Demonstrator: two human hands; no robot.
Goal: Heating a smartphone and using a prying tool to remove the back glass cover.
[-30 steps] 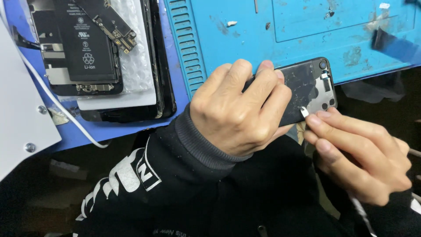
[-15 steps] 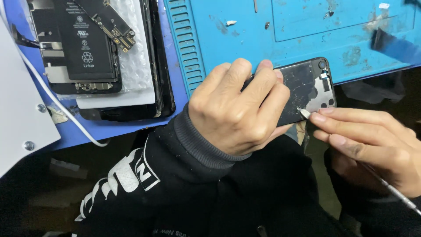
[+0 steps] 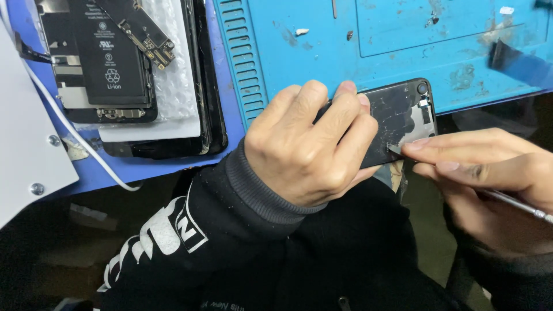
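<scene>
My left hand (image 3: 308, 144) grips a black phone back cover (image 3: 397, 118) with cracked glass, holding it at the near edge of the blue work mat (image 3: 403, 46). Its camera hole sits at the far right corner. My right hand (image 3: 489, 173) pinches a thin metal tool (image 3: 518, 204) whose tip touches the cover's near right edge, where bare white patches show. The left hand's fingers hide the cover's left part.
An opened phone with a black battery and a loose circuit board (image 3: 103, 63) lies on bubble wrap (image 3: 173, 75) at the far left, beside black frames. A white cable (image 3: 86, 150) and a white panel (image 3: 29, 150) lie at the left. Small debris dots the mat.
My right hand has shifted right and flattened, its fingers now stretched out toward the cover's edge. The left hand and cover stay almost still.
</scene>
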